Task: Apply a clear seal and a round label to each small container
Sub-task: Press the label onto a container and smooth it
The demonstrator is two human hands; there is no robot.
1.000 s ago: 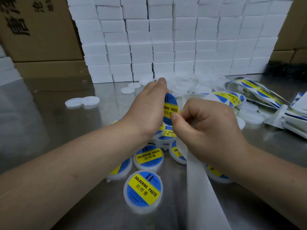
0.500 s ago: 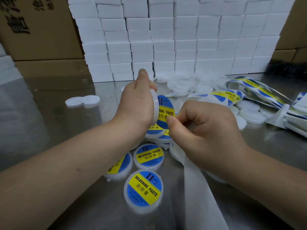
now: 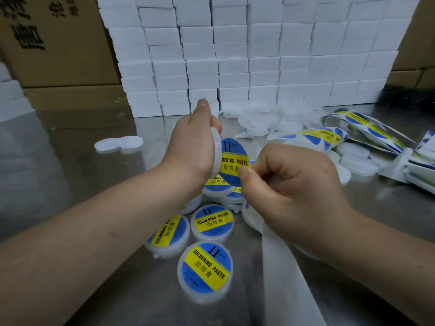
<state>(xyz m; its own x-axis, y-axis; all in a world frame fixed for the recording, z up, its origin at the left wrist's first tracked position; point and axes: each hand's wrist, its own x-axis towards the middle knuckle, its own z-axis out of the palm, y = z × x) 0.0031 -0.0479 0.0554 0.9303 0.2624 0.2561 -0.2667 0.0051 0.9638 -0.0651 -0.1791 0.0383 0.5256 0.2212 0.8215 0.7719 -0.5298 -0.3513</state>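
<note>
Left hand (image 3: 193,147) at frame centre, fingers gripping a small white container (image 3: 216,149) held on edge, right hand (image 3: 289,191) just right of it, fingers pinching a round blue-and-yellow label (image 3: 231,161) at the container's face, labelled containers (image 3: 204,271) on the counter (image 3: 70,184) at lower centre.

Reflective steel table (image 3: 66,175) is backed by stacked white boxes (image 3: 259,55); brown cardboard cartons (image 3: 61,50) are piled behind, left and right.

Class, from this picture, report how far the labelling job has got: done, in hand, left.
Done: labelled containers lie on the table. In hand: the left hand holds a white container on edge; the right hand pinches a round label beside it. Left: plain white containers heaped behind, label strips bearing labels.
</note>
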